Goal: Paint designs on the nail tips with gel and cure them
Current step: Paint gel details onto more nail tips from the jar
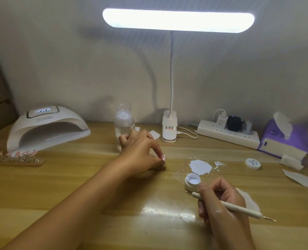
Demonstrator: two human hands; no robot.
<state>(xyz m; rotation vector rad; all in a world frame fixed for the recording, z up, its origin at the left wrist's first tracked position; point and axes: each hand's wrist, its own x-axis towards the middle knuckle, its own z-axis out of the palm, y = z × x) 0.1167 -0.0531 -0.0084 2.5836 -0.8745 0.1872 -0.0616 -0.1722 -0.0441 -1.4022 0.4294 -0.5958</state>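
Nearest, a dotting pen (239,208) is gripped in the right hand (220,201). Its long axis is laid left-right, working end aimed left, just beside the open gel pot (192,182). Further off, up-left, a nail tip (163,157) on a wooden holder (161,167) is pinched by the left hand (142,150). The curing lamp (46,127) is set far left, well apart.

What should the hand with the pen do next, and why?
Probably dip the pen tip into the open gel jar: the right hand holds it just beside the jar, while the left hand pinches a nail tip, ready for painting.
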